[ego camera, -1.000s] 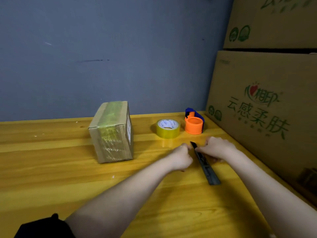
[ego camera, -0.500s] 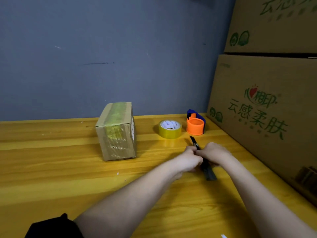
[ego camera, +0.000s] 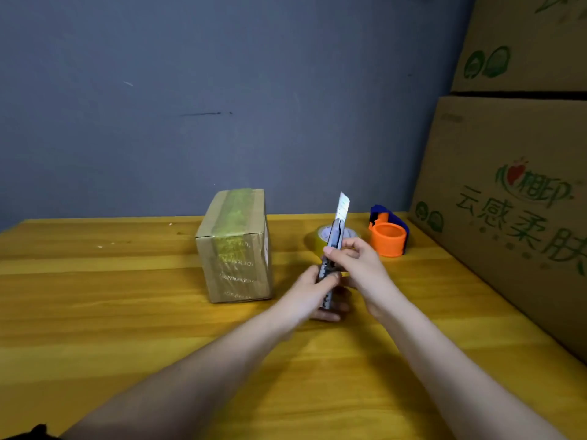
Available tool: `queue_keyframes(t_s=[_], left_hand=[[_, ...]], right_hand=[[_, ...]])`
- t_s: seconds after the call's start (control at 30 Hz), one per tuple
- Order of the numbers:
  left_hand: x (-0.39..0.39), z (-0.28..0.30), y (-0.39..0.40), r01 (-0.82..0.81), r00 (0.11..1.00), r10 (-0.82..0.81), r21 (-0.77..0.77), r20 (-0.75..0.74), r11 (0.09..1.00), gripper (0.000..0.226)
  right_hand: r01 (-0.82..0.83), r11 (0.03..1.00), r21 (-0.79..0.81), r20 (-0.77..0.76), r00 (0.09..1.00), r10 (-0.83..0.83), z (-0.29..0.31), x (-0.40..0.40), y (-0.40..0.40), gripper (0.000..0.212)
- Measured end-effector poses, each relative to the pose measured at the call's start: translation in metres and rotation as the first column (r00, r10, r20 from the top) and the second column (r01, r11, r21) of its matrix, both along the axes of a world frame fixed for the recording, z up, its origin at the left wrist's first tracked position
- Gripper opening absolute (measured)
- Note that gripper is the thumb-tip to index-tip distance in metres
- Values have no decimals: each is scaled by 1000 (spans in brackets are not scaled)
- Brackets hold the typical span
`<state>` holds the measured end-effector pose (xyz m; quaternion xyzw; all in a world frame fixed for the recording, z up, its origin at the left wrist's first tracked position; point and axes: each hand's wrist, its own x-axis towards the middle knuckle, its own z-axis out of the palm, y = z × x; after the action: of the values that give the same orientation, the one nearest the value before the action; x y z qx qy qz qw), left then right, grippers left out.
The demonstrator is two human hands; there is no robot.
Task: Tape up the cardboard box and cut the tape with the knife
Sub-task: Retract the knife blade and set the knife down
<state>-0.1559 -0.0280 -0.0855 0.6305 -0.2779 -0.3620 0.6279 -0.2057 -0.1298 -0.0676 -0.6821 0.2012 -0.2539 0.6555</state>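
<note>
A small cardboard box [ego camera: 235,249] stands on the wooden table [ego camera: 127,312], with yellowish tape across its top and down its front. To its right, both hands hold a utility knife [ego camera: 336,236] upright, its silver blade pushed out and pointing up. My left hand [ego camera: 313,290] grips the lower handle. My right hand [ego camera: 355,262] pinches the handle higher up, thumb on the slider. A yellow tape roll [ego camera: 313,242] lies flat behind the knife, partly hidden by it.
An orange and blue tape dispenser [ego camera: 389,231] sits right of the roll. Large printed cardboard cartons [ego camera: 514,185] are stacked along the table's right side. A grey-blue wall [ego camera: 222,90] closes the back.
The knife lay flat on the table under both hands; now it is lifted upright and its blade is extended. The view has shifted, so the box sits nearer the middle.
</note>
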Motion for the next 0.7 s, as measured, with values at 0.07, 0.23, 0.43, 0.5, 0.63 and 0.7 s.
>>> queue_keyframes(t_s=[0.07, 0.23, 0.43, 0.5, 0.63, 0.7], left_hand=[[9, -4, 9, -3, 1000, 3, 9, 5, 1000, 19], [24, -19, 19, -97, 988, 94, 16, 119, 995, 14], [24, -24, 18, -171, 970, 180, -62, 165, 983, 35], [22, -25, 20, -145, 968, 157, -76, 194, 987, 32], [21, -27, 22, -100, 958, 125, -109, 257, 989, 26], [21, -28, 21, -82, 959, 114, -131, 261, 988, 24]], right_hand=[[-3, 999, -35, 22, 1000, 4, -8, 10, 9, 22], [-39, 999, -28, 119, 992, 42, -24, 20, 21, 19], [-13, 997, -72, 214, 976, 28, -34, 18, 25, 14], [-30, 999, -33, 232, 972, 37, -36, 15, 28, 13], [-94, 994, 56, 225, 971, 79, -41, 14, 29, 22], [-122, 989, 88, 227, 969, 100, -43, 14, 27, 28]])
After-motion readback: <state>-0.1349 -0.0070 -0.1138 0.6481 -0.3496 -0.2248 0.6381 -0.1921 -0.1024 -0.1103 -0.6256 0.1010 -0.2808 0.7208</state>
